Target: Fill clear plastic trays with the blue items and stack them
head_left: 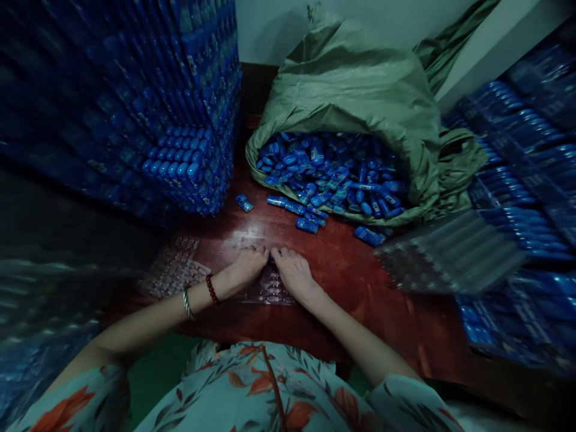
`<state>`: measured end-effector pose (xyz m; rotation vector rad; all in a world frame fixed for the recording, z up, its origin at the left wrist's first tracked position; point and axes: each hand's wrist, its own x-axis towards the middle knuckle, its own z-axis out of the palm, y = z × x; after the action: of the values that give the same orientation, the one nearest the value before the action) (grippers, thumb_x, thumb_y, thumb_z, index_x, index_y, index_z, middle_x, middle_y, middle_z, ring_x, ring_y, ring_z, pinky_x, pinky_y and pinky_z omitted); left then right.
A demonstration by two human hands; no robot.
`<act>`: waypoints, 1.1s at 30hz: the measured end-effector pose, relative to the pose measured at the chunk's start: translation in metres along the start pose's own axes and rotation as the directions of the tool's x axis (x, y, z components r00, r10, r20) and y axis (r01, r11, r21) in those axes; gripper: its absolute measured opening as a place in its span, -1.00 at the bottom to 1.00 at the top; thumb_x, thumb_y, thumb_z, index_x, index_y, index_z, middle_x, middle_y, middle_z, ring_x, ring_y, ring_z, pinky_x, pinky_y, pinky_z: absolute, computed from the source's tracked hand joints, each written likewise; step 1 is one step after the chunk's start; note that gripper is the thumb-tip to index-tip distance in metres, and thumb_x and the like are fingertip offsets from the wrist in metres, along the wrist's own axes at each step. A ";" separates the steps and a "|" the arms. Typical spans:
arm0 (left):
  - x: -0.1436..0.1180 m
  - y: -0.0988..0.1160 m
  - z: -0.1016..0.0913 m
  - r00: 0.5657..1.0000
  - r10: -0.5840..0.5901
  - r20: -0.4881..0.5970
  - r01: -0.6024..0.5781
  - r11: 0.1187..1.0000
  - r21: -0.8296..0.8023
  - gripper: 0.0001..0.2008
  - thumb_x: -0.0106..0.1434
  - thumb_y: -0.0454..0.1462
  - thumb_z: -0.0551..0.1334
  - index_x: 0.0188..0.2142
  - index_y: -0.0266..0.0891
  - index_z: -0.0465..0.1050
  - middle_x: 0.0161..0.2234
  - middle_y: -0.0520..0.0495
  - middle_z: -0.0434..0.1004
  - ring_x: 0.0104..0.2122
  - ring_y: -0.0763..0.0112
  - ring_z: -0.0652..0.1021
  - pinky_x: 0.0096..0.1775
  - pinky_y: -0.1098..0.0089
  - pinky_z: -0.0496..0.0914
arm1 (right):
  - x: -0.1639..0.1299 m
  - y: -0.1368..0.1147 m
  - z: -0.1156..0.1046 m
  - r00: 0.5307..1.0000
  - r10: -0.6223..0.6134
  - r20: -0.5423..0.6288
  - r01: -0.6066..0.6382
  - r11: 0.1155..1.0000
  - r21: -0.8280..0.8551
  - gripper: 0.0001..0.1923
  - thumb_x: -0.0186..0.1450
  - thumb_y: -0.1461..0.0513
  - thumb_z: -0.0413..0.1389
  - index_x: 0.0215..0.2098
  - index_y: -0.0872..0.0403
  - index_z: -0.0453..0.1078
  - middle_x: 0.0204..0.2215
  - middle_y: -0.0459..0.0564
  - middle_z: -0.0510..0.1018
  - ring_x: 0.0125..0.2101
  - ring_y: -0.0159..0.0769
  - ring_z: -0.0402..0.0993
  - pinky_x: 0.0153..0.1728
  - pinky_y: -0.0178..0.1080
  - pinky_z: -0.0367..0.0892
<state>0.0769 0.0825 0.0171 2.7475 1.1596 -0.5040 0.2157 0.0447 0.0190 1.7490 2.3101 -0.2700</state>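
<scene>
Both hands rest side by side on a clear plastic tray (270, 291) lying flat near the front edge of the table (360, 270); the left hand (245, 267) and right hand (294, 273) lie palm down with fingers curled at the tray's far edge, pressing rather than clasping, and whether they pinch anything small I cannot tell. The tray looks thin, light and springy, likely slippery; best held by its rims. Its long axis seems to run left to right, though the hands hide much of it. Behind, a green sack (360, 90) spills small blue packets (324, 174) toward the table's middle; more clear trays (173, 270) lie left.
</scene>
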 end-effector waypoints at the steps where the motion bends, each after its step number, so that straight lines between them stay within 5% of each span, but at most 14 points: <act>1: 0.003 0.001 0.002 1.000 0.004 -0.011 -0.004 1.000 0.010 -0.72 0.21 -0.49 0.07 -0.07 -0.40 0.30 -0.14 -0.33 0.41 -0.23 0.19 0.54 -0.27 0.28 0.46 | 0.000 0.000 0.000 1.000 -0.003 0.003 0.003 1.000 0.002 -0.68 0.31 0.40 -0.15 0.00 0.07 0.17 -0.19 0.12 0.44 -0.17 -0.21 0.41 -0.24 -0.27 0.29; 10: 0.009 -0.014 0.009 0.974 0.046 -0.224 -0.083 0.984 -0.159 -0.72 0.20 -0.52 0.05 -0.09 -0.38 0.27 -0.14 -0.25 0.43 -0.14 0.23 0.47 -0.12 0.28 0.36 | 0.011 0.013 -0.007 0.999 -0.036 -0.021 0.036 0.999 0.015 -0.70 0.36 0.33 -0.15 0.04 0.12 0.19 -0.20 0.16 0.48 -0.21 -0.18 0.46 -0.30 -0.25 0.30; 16: 0.021 -0.064 -0.009 0.955 0.113 -0.274 -0.239 0.840 -0.487 -0.67 0.30 -0.14 0.11 -0.01 -0.25 0.29 -0.12 -0.14 0.47 -0.17 0.30 0.49 -0.15 0.38 0.34 | 0.028 0.055 -0.025 0.994 -0.099 -0.036 0.105 0.974 0.200 -0.58 0.42 0.04 -0.28 -0.08 0.01 0.33 -0.18 0.00 0.52 -0.17 -0.29 0.45 -0.23 -0.32 0.24; 18: 0.036 -0.082 -0.014 0.945 -0.083 -0.316 -0.112 0.825 -0.553 -0.66 0.35 -0.14 0.01 0.01 -0.25 0.29 -0.06 -0.16 0.43 -0.08 0.29 0.44 -0.05 0.35 0.29 | 0.049 0.067 -0.028 0.988 -0.031 -0.150 0.059 0.980 0.188 -0.58 0.43 0.10 -0.31 -0.04 0.00 0.33 -0.11 0.00 0.49 -0.09 -0.29 0.39 -0.18 -0.31 0.22; 21: 0.066 -0.102 -0.015 0.858 -0.453 -0.244 0.259 0.790 -0.556 -0.59 0.29 -0.17 0.09 0.06 -0.36 0.26 0.05 -0.33 0.30 0.05 0.06 0.32 0.06 0.13 0.19 | 0.095 0.071 -0.029 0.970 0.045 -0.239 -0.026 0.996 0.085 -0.64 0.40 0.19 -0.18 0.10 0.08 0.24 -0.03 0.11 0.43 -0.01 -0.20 0.29 -0.13 -0.25 0.21; 23: 0.082 -0.108 -0.011 0.824 -0.539 -0.174 0.375 0.749 -0.546 -0.52 0.21 -0.20 0.19 0.07 -0.42 0.25 0.06 -0.41 0.24 0.06 -0.06 0.29 0.04 0.06 0.19 | 0.123 0.068 -0.027 0.976 0.042 -0.215 -0.034 0.999 0.041 -0.60 0.36 0.28 -0.13 0.14 0.17 0.19 -0.01 0.21 0.40 0.02 -0.15 0.25 -0.09 -0.17 0.18; 26: 0.091 -0.113 -0.002 0.840 -0.530 -0.116 0.378 0.725 -0.576 -0.50 0.11 -0.21 0.29 0.02 -0.36 0.29 0.01 -0.33 0.26 -0.07 0.07 0.41 -0.05 0.19 0.30 | 0.143 0.061 -0.021 0.979 0.037 -0.202 -0.030 0.999 0.037 -0.59 0.33 0.38 -0.18 0.14 0.26 0.18 -0.02 0.30 0.38 0.04 -0.12 0.21 -0.02 -0.08 0.11; 30: 0.065 -0.112 0.010 0.841 -0.528 -0.121 0.350 0.699 -0.624 -0.49 0.07 -0.21 0.32 0.00 -0.28 0.27 -0.07 -0.18 0.30 -0.22 0.28 0.46 -0.13 0.31 0.35 | 0.115 0.065 -0.009 0.951 0.054 -0.303 0.010 0.979 0.206 -0.60 0.37 0.30 -0.23 0.14 0.19 0.15 -0.02 0.22 0.39 0.02 -0.14 0.24 0.01 -0.06 0.11; 33: 0.024 -0.101 0.018 0.813 -0.504 -0.293 0.175 0.691 -0.702 -0.75 0.23 -0.28 0.15 -0.08 -0.27 0.33 -0.16 -0.12 0.36 -0.20 0.33 0.45 -0.09 0.32 0.35 | 0.061 0.077 0.002 0.870 0.258 -0.421 0.068 0.781 0.620 -0.64 0.37 0.18 -0.20 0.09 0.12 0.12 -0.05 0.15 0.41 -0.06 -0.21 0.35 -0.06 -0.15 0.24</act>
<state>0.0155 0.1649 -0.0062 2.0566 1.5984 0.5188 0.2737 0.1210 -0.0012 2.4965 2.6525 -0.7209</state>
